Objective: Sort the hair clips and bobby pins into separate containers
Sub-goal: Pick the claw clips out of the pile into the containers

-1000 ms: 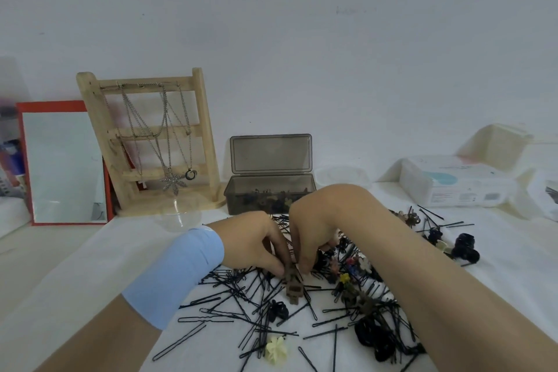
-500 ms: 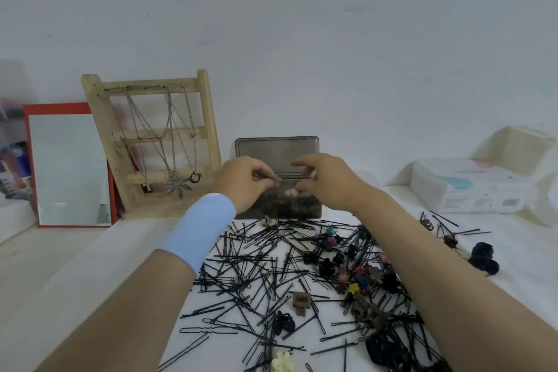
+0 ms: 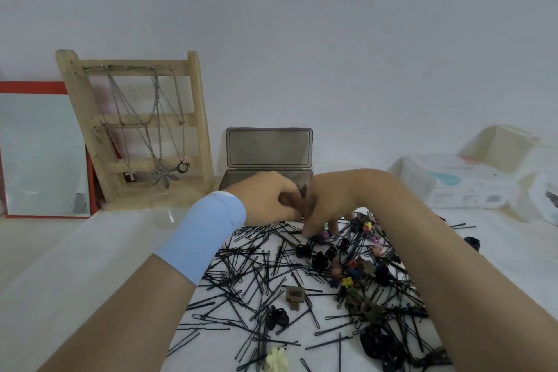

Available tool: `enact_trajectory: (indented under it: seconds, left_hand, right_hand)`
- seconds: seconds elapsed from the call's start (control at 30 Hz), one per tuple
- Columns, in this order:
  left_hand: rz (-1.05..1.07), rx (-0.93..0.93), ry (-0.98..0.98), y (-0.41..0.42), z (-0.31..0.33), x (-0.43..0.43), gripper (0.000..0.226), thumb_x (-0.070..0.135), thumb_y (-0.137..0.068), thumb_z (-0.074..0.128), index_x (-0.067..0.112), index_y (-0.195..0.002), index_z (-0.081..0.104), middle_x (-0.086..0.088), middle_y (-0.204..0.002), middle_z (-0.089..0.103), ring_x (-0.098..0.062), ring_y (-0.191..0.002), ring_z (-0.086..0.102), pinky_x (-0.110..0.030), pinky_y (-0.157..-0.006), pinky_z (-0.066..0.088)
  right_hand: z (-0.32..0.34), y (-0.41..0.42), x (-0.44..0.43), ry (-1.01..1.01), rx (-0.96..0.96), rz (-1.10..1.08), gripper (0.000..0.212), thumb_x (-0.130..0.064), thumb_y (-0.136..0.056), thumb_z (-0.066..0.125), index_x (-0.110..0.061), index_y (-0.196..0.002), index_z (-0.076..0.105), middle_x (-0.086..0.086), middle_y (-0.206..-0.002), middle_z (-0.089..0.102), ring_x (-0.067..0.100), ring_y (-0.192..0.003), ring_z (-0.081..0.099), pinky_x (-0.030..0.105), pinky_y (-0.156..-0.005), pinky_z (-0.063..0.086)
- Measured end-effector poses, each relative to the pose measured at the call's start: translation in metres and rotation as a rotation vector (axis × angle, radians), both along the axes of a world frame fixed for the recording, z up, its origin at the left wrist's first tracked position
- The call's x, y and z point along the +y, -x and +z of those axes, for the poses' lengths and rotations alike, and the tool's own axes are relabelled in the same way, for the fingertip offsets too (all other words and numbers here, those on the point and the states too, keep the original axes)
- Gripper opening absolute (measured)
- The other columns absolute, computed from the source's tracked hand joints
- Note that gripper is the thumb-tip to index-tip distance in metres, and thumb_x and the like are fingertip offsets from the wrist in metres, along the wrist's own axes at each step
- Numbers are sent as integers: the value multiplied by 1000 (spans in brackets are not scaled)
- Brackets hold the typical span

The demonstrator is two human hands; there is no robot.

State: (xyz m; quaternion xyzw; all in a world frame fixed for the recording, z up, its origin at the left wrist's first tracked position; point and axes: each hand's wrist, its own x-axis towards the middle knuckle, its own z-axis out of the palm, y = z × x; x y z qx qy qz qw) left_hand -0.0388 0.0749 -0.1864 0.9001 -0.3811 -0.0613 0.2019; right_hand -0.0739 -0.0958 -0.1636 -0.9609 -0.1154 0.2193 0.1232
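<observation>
Bobby pins (image 3: pixel 256 269) lie in a loose black tangle across the white table (image 3: pixel 120 251). Hair clips (image 3: pixel 323 260) are mixed into the right half of the tangle: black claw clips plus small coloured flower-shaped ones. A brown clip (image 3: pixel 294 296) lies alone among the pins near the middle. A pale yellow clip (image 3: pixel 276 358) lies at the near edge.

The smoky plastic box (image 3: pixel 268 148) stands at the far side of the pile with its hinged lid upright. Dark items show through its wall; their type cannot be told.

The left hand (image 3: pixel 271 202) is positioned in front of the box, with fingers curled toward the thumb. It cannot be told whether its grip contains anything. A light blue wristband (image 3: pixel 205 235) sits on the left forearm.

The right hand (image 3: pixel 329 205) is just beside the left hand. Its fingertips (image 3: pixel 308 232) point down into the far edge of the pile, next to small coloured clips. It cannot be told whether its grip is closed on any of them.

A wooden jewellery stand (image 3: pixel 136 130) hung with necklaces (image 3: pixel 164 175) stands left of the box. A red-framed mirror (image 3: pixel 42 154) leans further left. A white wipes pack (image 3: pixel 462 184) sits at the right.
</observation>
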Motion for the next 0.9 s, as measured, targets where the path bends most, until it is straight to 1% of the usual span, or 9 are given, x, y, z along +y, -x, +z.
enact_trajectory:
  seconds: [0.17, 0.23, 0.4, 0.5, 0.57, 0.67, 0.77, 0.83, 0.9]
  left_hand:
    - [-65, 148, -205, 9, -6, -5, 26, 47, -78, 77, 35, -102, 76, 21, -95, 71, -1, -88, 66, -23, -80, 51]
    - [-82, 154, -239, 12, -8, -8, 19, 47, -76, 79, 39, -92, 77, 25, -88, 70, 4, -80, 62, -20, -74, 47]
    - [-59, 142, -222, 17, -11, -9, 6, 43, -76, 79, 41, -80, 75, 28, -79, 67, 6, -74, 59, -17, -68, 42]
    - [5, 111, -166, 17, -4, 2, 15, 42, -76, 77, 33, -89, 75, 21, -87, 70, -1, -83, 64, -23, -75, 51]
    - [42, 109, -123, 18, 1, 13, 15, 33, -78, 75, 30, -92, 71, 15, -89, 73, -5, -83, 68, -28, -78, 57]
    - [39, 217, -89, 27, 2, 31, 17, 17, -84, 70, 26, -98, 68, 3, -88, 76, -17, -73, 71, -26, -72, 59]
    - [15, 264, -124, 41, 5, 47, 21, 18, -86, 69, 34, -97, 76, 8, -83, 75, -13, -63, 67, -20, -66, 54]
    - [-4, 289, -182, 53, 11, 56, 23, 20, -87, 69, 39, -96, 77, 19, -68, 69, -6, -61, 64, -14, -65, 47]
    - [-21, 317, -225, 67, 13, 58, 21, 24, -87, 70, 41, -97, 77, 29, -64, 65, -6, -67, 65, -14, -69, 47]
  right_hand:
    - [0, 19, 8, 170, 34, -31, 41, -60, -66, 83, -29, -93, 79, -12, -93, 74, 13, -91, 69, 37, -88, 57]
    - [-6, 25, 12, 203, 33, -22, 44, -61, -63, 84, -30, -94, 80, -15, -96, 74, 11, -95, 68, 37, -92, 55]
    - [-6, 35, 5, 128, -18, -36, 27, -53, -70, 82, -33, -89, 79, -13, -90, 76, 10, -88, 70, 37, -90, 57]
    - [1, 42, -3, 2, -35, -52, 18, -27, -80, 77, -26, -96, 71, 1, -87, 77, 9, -72, 72, 32, -72, 60]
    - [2, 47, -3, -84, -38, -36, 25, -9, -83, 68, -21, -104, 67, 6, -95, 75, 10, -70, 73, 25, -58, 55]
    - [4, 55, 8, -117, -13, 21, 43, 4, -82, 56, -25, -111, 71, 6, -106, 71, 4, -57, 69, 18, -55, 52]
    - [6, 61, 20, -63, 32, 98, 40, 0, -84, 58, -29, -104, 77, -12, -90, 71, 0, -55, 63, 15, -57, 50]
    - [5, 64, 28, -41, 74, 135, 28, -11, -86, 67, -30, -103, 77, -20, -72, 67, 9, -64, 63, 21, -66, 53]
    - [2, 65, 34, -13, 106, 171, 21, -28, -81, 79, -33, -102, 76, -24, -74, 69, 11, -76, 65, 31, -80, 58]
